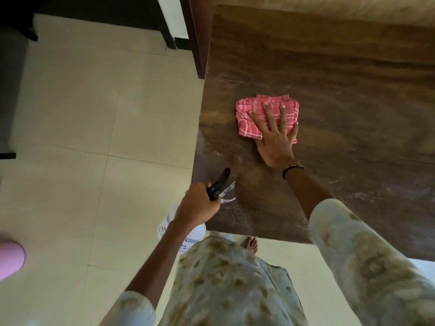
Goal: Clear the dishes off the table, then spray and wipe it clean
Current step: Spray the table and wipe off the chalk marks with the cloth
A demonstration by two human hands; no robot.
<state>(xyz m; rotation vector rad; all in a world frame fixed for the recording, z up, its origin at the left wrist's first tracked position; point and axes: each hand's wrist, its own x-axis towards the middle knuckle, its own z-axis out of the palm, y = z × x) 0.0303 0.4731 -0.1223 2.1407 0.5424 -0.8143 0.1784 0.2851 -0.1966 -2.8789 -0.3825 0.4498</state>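
A dark wooden table (341,74) fills the upper right. On it lies a folded pink checked cloth (249,114). My right hand (275,135) presses flat on the cloth, fingers spread and straight. My left hand (197,205) grips the black trigger head of a white spray bottle (188,234) just off the table's near left corner, nozzle pointing over the tabletop. Wet streaks and droplets show on the wood near the nozzle and along the near edge. No dishes are on the visible tabletop.
Pale tiled floor (94,137) spreads to the left and under the table. Dark furniture legs (197,43) stand at the table's far left corner. A pink object (9,257) sits at the left edge. My bare foot (251,244) shows below the table's near edge.
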